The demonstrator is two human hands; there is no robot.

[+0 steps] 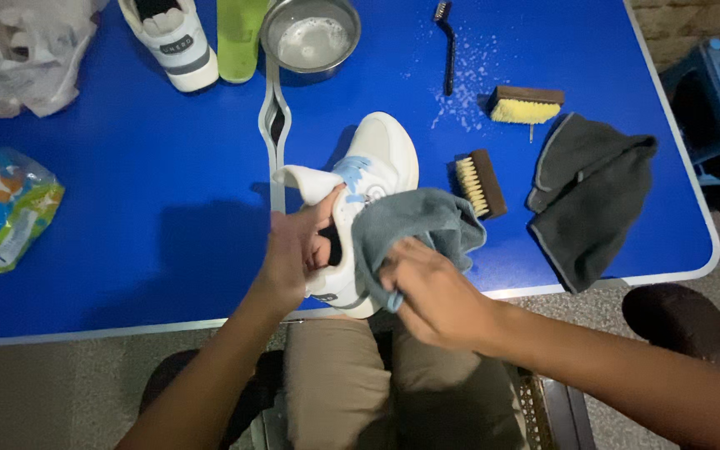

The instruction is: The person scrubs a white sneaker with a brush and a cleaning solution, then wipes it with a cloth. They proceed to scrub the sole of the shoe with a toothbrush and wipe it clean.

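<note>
Blue tabletop [152, 217] with a white edge fills most of the view, and the person sits at its near side. The left hand [293, 254] grips a white sneaker with pale blue laces [377, 167] at its collar, fingers curled into the opening, the shoe's heel at the table's near edge and its toe pointing away. The right hand [431, 292] presses a soft grey-blue cloth [410, 221] against the shoe's side, fingers closed on the bunched fabric. The sneaker looks light and fairly stiff in the sole, with a softer upper, so the collar seems a sound place to hold it; the cloth is limp and folds easily. Nearby lie a bristle brush with a dark wooden back [481, 182], a yellow-bristled brush [527, 106], a folded dark grey towel [589, 196], a steel bowl of soapy water [310, 37] and a second white sneaker [172, 42].
</note>
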